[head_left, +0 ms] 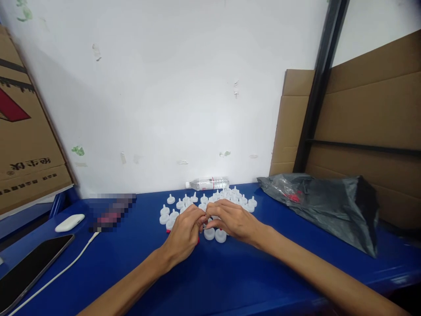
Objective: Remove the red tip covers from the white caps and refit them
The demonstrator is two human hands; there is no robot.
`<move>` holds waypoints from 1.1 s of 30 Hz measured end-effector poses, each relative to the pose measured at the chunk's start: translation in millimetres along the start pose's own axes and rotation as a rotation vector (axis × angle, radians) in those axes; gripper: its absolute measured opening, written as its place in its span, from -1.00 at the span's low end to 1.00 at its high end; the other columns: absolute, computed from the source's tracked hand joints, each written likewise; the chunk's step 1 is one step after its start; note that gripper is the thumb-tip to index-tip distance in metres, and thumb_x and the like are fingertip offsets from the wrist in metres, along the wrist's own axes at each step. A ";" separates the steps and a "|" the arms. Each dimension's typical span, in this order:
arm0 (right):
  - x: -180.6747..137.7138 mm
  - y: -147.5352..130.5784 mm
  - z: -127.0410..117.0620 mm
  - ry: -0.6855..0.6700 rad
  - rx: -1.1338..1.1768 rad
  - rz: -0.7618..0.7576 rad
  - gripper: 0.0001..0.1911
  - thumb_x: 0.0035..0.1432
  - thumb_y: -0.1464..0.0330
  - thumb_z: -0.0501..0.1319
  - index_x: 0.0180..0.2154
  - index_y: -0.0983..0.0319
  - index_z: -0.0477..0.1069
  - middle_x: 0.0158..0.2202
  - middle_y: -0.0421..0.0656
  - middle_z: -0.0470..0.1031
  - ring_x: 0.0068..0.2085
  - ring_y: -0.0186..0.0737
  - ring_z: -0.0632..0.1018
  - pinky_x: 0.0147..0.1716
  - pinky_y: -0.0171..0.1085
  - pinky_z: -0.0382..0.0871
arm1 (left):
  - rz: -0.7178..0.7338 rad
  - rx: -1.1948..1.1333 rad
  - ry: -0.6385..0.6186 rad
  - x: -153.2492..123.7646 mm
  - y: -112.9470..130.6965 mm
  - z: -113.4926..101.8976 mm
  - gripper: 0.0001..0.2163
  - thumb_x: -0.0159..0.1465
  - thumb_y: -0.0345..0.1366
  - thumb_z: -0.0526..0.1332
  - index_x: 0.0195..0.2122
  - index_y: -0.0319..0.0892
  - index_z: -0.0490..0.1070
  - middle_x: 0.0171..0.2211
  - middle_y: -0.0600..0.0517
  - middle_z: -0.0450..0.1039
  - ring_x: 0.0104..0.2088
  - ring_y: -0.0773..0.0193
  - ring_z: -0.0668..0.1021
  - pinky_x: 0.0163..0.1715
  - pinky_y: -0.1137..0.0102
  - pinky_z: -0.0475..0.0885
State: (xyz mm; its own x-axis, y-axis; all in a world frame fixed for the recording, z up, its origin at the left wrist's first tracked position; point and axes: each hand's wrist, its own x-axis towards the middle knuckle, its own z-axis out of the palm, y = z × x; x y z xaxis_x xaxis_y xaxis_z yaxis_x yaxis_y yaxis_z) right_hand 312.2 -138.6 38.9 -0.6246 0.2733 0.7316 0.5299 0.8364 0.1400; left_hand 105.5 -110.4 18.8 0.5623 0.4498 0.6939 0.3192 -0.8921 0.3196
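Many white nozzle caps [174,214] with pointed spouts stand in a loose cluster on the blue table [210,276]. In front of them my left hand [185,230] and my right hand [233,219] meet fingertip to fingertip, both with curled, closed fingers. Whatever is pinched between them is hidden by the fingers. Two caps [220,236] sit just under my right hand. Small bits of red [168,231] show beside and below my left hand, too covered to make out fully.
A clear plastic bottle [210,183] lies against the wall. At right is a dark plastic bag [335,210] with small red pieces [294,197] on it. A phone [33,267], a white cable [62,272] and a white earbud case [69,223] lie at left. Cardboard [29,131] flanks the table.
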 end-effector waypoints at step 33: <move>-9.0 4.0 0.8 0.061 0.106 0.107 -0.40 0.38 0.37 0.23 0.36 0.12 0.12 0.18 0.01 0.48 0.19 -0.11 0.53 0.15 -0.08 0.50 | -0.138 -0.050 0.019 11.3 4.6 -15.5 -0.76 0.48 -0.29 0.03 -0.32 -0.15 0.40 -0.37 0.02 0.43 -0.26 0.14 0.40 -0.23 0.28 0.28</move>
State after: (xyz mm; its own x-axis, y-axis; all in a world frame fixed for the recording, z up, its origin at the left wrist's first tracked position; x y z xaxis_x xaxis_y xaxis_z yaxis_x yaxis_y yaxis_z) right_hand 319.5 -137.4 32.3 -0.5300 0.3365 0.7783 0.5258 0.8506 -0.0097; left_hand 101.5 -110.0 38.2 0.5011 0.5678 0.6531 0.3536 -0.8231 0.4443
